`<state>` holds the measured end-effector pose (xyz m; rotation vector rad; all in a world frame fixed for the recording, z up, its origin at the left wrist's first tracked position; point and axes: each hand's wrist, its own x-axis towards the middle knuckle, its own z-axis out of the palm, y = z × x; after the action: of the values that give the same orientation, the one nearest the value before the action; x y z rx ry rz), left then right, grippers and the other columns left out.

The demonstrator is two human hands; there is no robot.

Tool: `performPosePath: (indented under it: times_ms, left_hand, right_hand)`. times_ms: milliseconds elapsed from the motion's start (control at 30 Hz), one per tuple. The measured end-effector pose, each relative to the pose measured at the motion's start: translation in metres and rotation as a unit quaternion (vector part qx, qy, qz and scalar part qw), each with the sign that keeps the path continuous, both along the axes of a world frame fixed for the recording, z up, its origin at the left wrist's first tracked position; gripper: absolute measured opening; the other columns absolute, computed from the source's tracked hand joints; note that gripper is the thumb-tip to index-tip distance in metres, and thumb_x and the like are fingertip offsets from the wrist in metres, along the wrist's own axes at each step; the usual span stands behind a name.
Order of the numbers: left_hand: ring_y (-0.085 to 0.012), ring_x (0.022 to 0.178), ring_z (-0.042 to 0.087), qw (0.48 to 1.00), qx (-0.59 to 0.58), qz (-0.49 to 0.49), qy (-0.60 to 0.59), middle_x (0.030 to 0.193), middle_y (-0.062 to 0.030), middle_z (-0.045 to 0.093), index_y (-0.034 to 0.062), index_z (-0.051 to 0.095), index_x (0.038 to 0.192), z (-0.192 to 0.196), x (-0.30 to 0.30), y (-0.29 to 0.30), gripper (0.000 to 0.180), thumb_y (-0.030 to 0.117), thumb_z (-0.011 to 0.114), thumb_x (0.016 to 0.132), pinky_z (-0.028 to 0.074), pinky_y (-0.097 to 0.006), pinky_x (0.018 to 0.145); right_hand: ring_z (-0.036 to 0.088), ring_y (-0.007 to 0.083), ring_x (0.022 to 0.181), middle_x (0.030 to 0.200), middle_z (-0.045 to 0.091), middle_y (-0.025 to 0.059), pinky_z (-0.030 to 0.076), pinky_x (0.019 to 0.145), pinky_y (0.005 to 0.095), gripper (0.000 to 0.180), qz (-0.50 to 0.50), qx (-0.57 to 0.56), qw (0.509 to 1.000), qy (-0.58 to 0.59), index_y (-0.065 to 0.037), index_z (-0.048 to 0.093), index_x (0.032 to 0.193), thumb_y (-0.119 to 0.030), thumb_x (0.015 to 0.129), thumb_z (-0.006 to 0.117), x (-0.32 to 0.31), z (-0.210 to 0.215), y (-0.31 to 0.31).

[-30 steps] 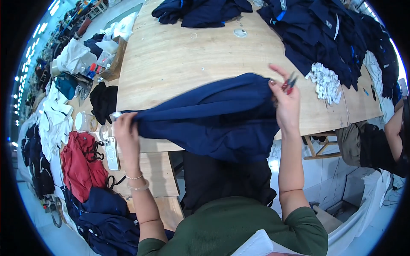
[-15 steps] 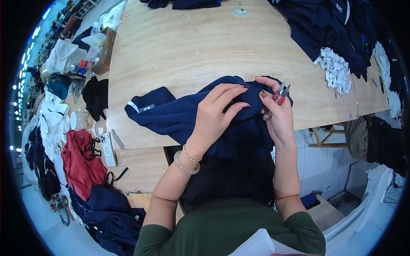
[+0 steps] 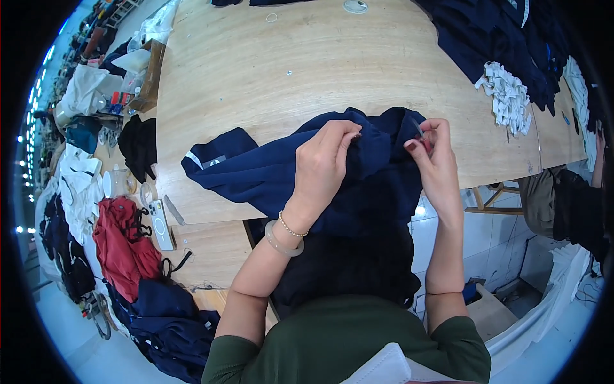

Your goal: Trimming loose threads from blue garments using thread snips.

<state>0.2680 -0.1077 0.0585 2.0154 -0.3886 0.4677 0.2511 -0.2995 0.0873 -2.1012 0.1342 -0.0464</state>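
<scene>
A navy garment (image 3: 275, 168) lies bunched along the table's near edge, its near part hanging over my lap. My left hand (image 3: 320, 163) is closed in a pinch on a fold near the garment's middle, with a beaded bracelet and a pale bangle on the wrist. At the garment's right end, my right hand (image 3: 441, 166) has its fingers curled round small thread snips (image 3: 417, 127). Only the snips' dark blades show clearly; the rest is hidden by the fingers. At the garment's left end a white strip and a small pale label (image 3: 215, 162) are visible.
Left on the wooden table (image 3: 256, 70) lie a phone (image 3: 161, 225), a red bag (image 3: 125, 246) and a wooden box (image 3: 151, 73). White fabric pieces (image 3: 508, 99) sit beside a navy garment pile (image 3: 492, 45) at far right. Another person's arm (image 3: 598, 159) shows at the right edge.
My right hand has moved right with the snips, away from my left hand. The left fingers have gone from spread to pinched on the cloth. The view has shifted slightly.
</scene>
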Motion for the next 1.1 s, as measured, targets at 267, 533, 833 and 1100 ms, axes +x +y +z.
performPosePath:
  times_ms: [267, 533, 833, 1100]
  left_hand:
    - [-0.0196, 0.075, 0.069, 1.000, 0.011, 0.005, 0.019, 0.088, -0.0113, 0.069, -0.0035, 0.061, 0.095, -0.001, 0.001, -0.001, 0.007, -0.002, 0.054, 0.093, 0.056, -0.027, 0.066]
    - [-0.0297, 0.076, 0.066, 1.000, -0.008, -0.013, 0.023, 0.090, -0.0141, 0.065, -0.0009, 0.058, 0.096, 0.002, -0.003, 0.003, 0.009, -0.001, 0.060, 0.088, 0.053, -0.033, 0.065]
    - [-0.0210, 0.090, 0.060, 0.987, 0.131, -0.090, -0.029, 0.108, -0.0077, 0.062, 0.0031, 0.066, 0.095, 0.023, -0.003, -0.001, 0.022, 0.004, 0.074, 0.074, 0.053, -0.031, 0.070]
    - [-0.0248, 0.081, 0.062, 0.977, 0.155, -0.136, -0.060, 0.090, -0.0091, 0.061, 0.0011, 0.061, 0.088, 0.010, 0.021, 0.002, 0.010, -0.002, 0.065, 0.079, 0.052, -0.032, 0.069]
  right_hand:
    - [0.061, 0.0180, 0.074, 0.082, 0.060, 0.0100, 0.048, 0.066, 0.0266, 0.020, 0.090, -0.011, 0.988, -0.129, 0.003, 0.059, 0.088, -0.005, 0.078, 0.075, -0.003, 0.000, 0.005]
    - [0.062, 0.0129, 0.081, 0.087, 0.061, 0.0058, 0.051, 0.073, 0.0250, 0.020, 0.014, 0.109, 0.988, -0.107, 0.003, 0.063, 0.098, 0.005, 0.079, 0.069, -0.001, -0.004, -0.010]
    - [0.057, 0.0076, 0.085, 0.090, 0.060, 0.0016, 0.046, 0.079, 0.0211, 0.023, -0.053, 0.182, 0.981, -0.052, 0.000, 0.058, 0.106, -0.001, 0.086, 0.069, -0.025, -0.041, -0.024]
    - [0.059, 0.0053, 0.079, 0.086, 0.064, 0.0021, 0.046, 0.074, 0.0192, 0.020, -0.019, 0.179, 0.981, -0.075, 0.001, 0.059, 0.097, 0.002, 0.082, 0.071, -0.033, -0.036, -0.006]
